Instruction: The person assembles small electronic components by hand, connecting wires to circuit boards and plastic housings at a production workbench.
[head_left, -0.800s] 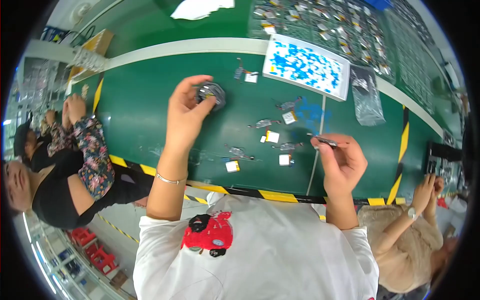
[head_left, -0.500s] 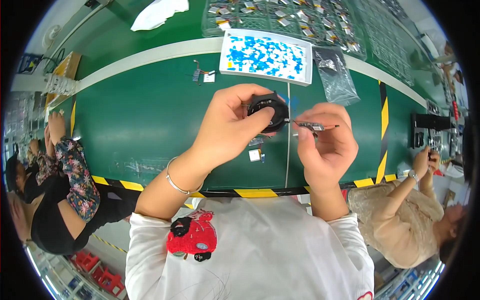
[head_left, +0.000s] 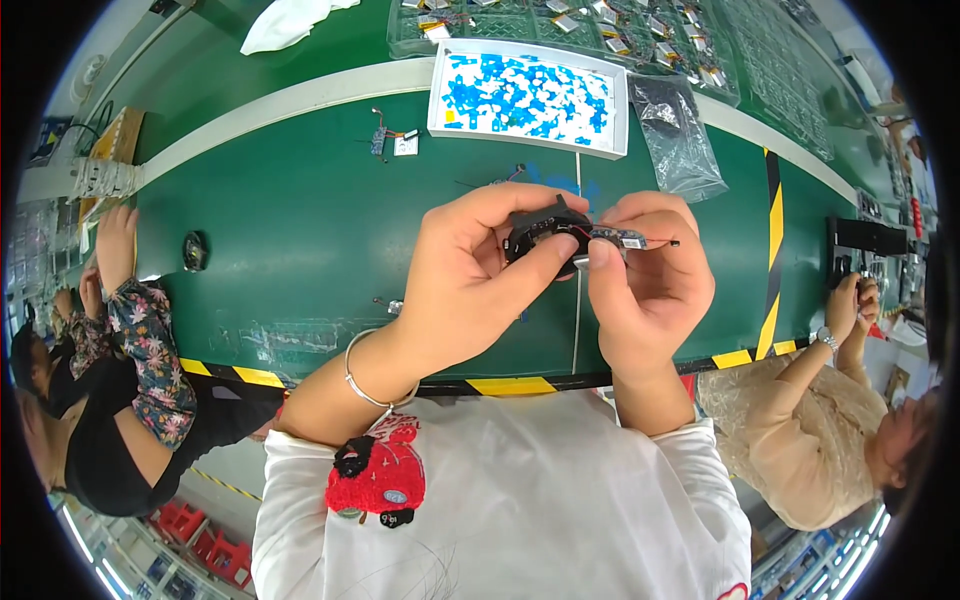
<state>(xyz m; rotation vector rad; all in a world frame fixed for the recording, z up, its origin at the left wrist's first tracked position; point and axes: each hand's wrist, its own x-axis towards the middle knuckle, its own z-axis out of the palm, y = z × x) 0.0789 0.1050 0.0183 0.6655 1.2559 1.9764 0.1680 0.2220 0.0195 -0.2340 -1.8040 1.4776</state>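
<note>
My left hand grips a black round housing, like a watch case, with the thumb pressed inside it. The housing is tilted, and its inner side partly shows. Between thumb and fingers, my right hand pinches a small circuit board with thin wires, one dark red wire sticking out to the right. The board is close against the housing's right edge; whether it touches is hard to tell. Behind my left hand, a blue-marked patch and thin wires show on the green table. A small metallic part lies by my left wrist.
A white box of blue and white pieces stands ahead, beside a clear plastic bag. A battery with a board lies left of the box. Another black round case sits near a co-worker's hand. A second co-worker works at right.
The housing has tilted and shifted right, and the board in my right hand is now closer to it. A black round case has appeared on the table at left.
</note>
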